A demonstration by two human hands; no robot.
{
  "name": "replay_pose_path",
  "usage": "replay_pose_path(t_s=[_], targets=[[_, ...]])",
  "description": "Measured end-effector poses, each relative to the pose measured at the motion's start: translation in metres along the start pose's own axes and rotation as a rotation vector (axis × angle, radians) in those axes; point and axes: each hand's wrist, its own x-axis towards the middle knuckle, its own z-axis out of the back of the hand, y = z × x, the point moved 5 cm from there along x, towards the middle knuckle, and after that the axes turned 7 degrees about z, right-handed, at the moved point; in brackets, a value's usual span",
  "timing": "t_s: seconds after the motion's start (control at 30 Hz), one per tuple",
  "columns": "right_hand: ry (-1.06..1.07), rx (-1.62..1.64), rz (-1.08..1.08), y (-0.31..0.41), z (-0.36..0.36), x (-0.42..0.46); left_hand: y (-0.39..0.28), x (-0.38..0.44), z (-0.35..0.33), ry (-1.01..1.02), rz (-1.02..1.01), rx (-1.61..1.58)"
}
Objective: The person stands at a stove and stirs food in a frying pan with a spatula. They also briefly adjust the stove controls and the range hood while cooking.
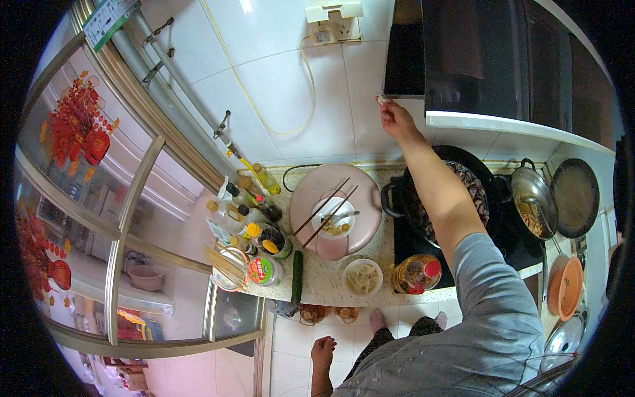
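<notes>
My right hand [398,119] is raised beside the lower corner of the dark glossy panel [404,59] on the tiled wall. Its fingertips pinch a small white thing [382,99], too small to name. Below that arm a black wok [392,197] sits on the black cooktop, filled with dark food pieces [471,181] partly hidden by my forearm. My left hand [323,351] hangs low over the floor, fingers loosely curled, with nothing seen in it. A white bowl [347,208] with a spoon stands on the round pink lid [307,193], two dark chopsticks [330,213] across it.
Along the counter stand a bowl of pale food pieces [362,279], an oil bottle [416,274], a cucumber [297,276] and several sauce bottles [268,240]. A metal pan [535,173] with a ladle and an orange basin [565,289] are on the right. A yellow cable [312,89] hangs from the wall socket.
</notes>
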Motion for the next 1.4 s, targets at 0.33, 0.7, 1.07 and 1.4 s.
replay_pose_path(t_s=[0.33, 0.7, 1.07, 1.4], targets=[[0.119, 0.095, -0.07, -0.002, 0.0, 0.0, 0.003, -0.003, -0.005, -0.016, -0.004, -0.046], [0.07, -0.228, -0.196, 0.029, -0.01, -0.081, -0.001, 0.016, -0.014, 0.095, -0.05, 0.046], [0.255, -0.499, -0.087, 0.14, -0.029, -0.323, 0.018, 0.077, -0.052, 0.328, -0.253, 0.703], [-0.515, -0.228, 0.088, 0.181, 0.17, -0.657, 0.117, 0.095, -0.092, 1.012, -1.085, 1.466]])
